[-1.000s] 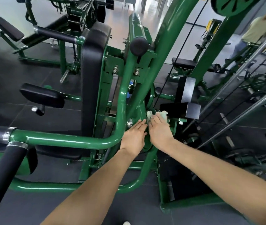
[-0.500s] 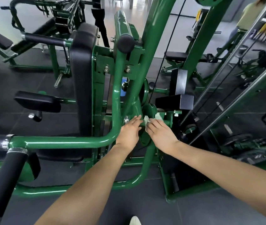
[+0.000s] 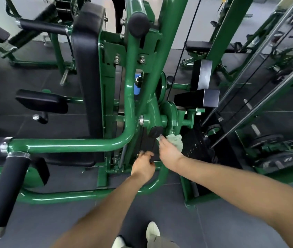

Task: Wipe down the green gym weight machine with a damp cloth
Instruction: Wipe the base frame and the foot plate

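Observation:
The green weight machine fills the view, with a bent green tube [image 3: 74, 144] running left to right and a round green pivot hub [image 3: 169, 119] at the centre. A black rubber-capped lever [image 3: 149, 140] hangs below the hub. My left hand [image 3: 143, 167] grips the lower end of that black lever. My right hand [image 3: 169, 151] holds a pale green cloth [image 3: 176, 140] against the machine just under the hub, beside the lever's cap.
A black back pad [image 3: 86, 68] stands upright left of centre, with a black seat pad [image 3: 40, 101] and a black padded roller [image 3: 0, 190] at lower left. A black weight stack [image 3: 199, 140] and steel guide rods [image 3: 260, 108] lie to the right. More green machines stand behind.
Both hands have dropped from the pivot hub to below it. My left hand left the green frame and took hold of the black lever; the cloth moved down with my right hand.

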Available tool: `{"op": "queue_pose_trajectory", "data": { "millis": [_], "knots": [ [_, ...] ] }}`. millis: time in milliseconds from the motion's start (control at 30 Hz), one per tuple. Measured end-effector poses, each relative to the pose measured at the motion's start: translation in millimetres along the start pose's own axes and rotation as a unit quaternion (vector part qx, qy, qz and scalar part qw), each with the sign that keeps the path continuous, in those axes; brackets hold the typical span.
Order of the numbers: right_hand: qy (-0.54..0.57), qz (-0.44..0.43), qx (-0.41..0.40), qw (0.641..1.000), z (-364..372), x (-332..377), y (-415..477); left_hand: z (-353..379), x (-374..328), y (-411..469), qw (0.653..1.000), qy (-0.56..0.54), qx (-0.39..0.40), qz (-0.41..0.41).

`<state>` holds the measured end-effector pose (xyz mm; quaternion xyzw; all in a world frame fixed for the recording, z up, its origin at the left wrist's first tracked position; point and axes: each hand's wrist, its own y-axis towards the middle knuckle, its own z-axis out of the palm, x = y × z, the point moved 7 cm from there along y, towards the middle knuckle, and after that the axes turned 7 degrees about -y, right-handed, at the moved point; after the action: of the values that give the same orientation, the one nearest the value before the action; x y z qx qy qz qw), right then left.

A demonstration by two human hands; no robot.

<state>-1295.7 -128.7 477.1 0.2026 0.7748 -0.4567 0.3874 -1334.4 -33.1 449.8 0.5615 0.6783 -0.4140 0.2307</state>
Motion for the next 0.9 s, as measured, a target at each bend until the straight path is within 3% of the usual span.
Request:
{"op": "queue_pose_trajectory", "data": {
  "millis": [100,367,700,900],
  "knots": [
    [-0.005,-0.056,0.073,0.996,-9.3,6.5,17.9,-0.8,7.9,3.8,1.0,0.0,0.008,-0.012],
    [0.049,-0.011,0.126,0.991,-18.7,-6.7,30.6,-4.0,27.7,5.4,0.998,-0.009,0.035,-0.044],
    [-0.05,-0.031,0.091,0.994,-13.7,5.5,24.3,10.9,27.3,-4.7,0.995,-0.02,0.072,-0.063],
    [-0.033,-0.056,0.141,0.988,-13.1,-2.4,34.0,-4.0,32.4,-0.5,0.994,-0.052,0.073,-0.064]
  ]
}}
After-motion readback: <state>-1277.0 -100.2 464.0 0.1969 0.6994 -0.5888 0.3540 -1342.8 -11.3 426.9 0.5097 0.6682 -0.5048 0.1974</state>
